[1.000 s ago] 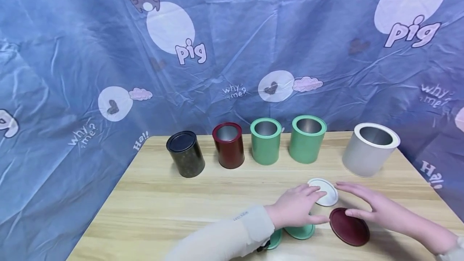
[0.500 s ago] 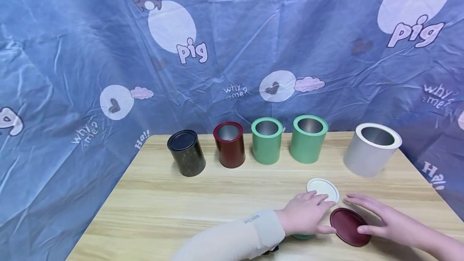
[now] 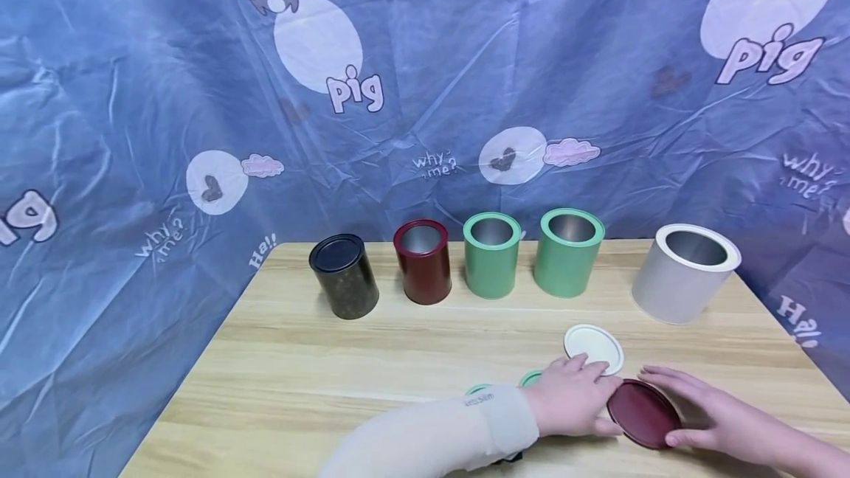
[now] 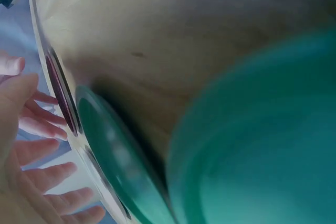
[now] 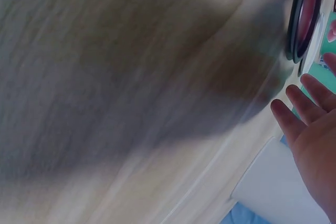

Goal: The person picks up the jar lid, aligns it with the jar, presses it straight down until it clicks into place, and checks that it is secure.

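Note:
A dark red round lid (image 3: pixel 643 413) lies on the wooden table between my two hands. My left hand (image 3: pixel 574 395) is at its left side, fingers extended; whether the fingertips touch the rim is unclear. On the right, my right hand (image 3: pixel 707 417) curves loosely beside the same lid, its thumb close to the lower right rim. In the right wrist view that hand's fingers (image 5: pixel 307 98) are spread and grip nothing. A white lid (image 3: pixel 594 345) lies just behind the left fingertips. Two green lids (image 4: pixel 118 153) are mostly covered by the left arm in the head view.
Along the back stand a black can (image 3: pixel 345 279) with its lid on, an open dark red can (image 3: pixel 425 271), two open green cans (image 3: pixel 491 268) and an open white can (image 3: pixel 680 286). A blue printed cloth (image 3: pixel 425 80) hangs behind the table (image 3: pixel 299 382).
My left hand has moved right, toward the dark red lid. My right hand has shifted slightly right and down around its other side. The lids and cans stay in place.

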Available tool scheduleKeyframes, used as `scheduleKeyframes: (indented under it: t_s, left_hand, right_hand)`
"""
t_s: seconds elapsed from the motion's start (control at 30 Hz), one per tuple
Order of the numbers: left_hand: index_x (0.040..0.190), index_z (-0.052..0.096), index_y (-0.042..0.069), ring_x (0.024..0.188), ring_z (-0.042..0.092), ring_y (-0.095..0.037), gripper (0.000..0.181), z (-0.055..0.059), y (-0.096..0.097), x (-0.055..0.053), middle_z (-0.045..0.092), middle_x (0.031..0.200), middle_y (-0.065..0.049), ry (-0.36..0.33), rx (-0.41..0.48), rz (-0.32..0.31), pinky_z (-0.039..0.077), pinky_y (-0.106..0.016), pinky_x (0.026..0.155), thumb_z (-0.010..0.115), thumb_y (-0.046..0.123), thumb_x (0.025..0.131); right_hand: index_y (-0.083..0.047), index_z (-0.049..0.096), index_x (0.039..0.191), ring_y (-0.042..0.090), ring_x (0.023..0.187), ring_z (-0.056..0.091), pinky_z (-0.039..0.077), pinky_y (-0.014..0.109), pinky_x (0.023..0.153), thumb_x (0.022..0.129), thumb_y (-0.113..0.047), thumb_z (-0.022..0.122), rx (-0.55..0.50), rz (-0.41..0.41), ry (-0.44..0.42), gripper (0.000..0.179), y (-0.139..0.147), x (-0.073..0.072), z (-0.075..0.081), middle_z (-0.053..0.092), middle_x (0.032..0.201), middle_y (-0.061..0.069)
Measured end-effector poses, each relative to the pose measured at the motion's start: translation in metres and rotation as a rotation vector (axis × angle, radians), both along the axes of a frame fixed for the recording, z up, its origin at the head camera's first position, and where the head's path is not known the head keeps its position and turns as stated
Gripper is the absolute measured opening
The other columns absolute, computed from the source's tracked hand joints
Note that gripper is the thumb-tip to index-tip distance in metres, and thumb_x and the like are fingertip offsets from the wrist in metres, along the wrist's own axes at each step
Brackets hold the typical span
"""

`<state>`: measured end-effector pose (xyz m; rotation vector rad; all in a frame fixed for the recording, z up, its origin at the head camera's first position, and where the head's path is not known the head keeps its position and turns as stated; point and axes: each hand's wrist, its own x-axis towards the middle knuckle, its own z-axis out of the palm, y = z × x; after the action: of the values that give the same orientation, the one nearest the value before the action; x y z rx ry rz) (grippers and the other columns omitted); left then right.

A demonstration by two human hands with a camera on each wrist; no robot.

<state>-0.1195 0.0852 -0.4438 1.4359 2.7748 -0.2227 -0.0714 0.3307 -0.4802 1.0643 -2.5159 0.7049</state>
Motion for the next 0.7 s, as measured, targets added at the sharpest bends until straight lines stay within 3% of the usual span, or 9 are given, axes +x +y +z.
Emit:
scheduleKeyframes:
  t_s: [0.23,0.7]
  left_hand:
    - [0.138,0.043,0.043,0.134,0.041,-0.011,0.063,0.0,0.01,0.003,0.041,0.145,0.018,-0.033,-0.028,0.072,0.039,-0.027,0.104,0.052,0.074,0.083]
    - [0.142,0.037,0.045,0.141,0.032,-0.015,0.073,-0.005,0.011,0.005,0.033,0.151,0.016,-0.085,-0.101,0.158,0.034,-0.031,0.111,0.055,0.077,0.078]
  right_hand:
    - [0.005,0.049,0.133,-0.012,0.139,0.019,0.016,0.001,0.1,0.057,-0.025,0.088,-0.024,0.073,-0.06,0.091,0.008,0.001,-0.003,0.027,0.153,-0.02]
    - [0.004,0.05,0.132,-0.006,0.144,0.013,0.014,0.002,0.105,0.057,-0.025,0.086,-0.023,0.119,-0.048,0.089,0.01,-0.003,-0.006,0.022,0.158,-0.014]
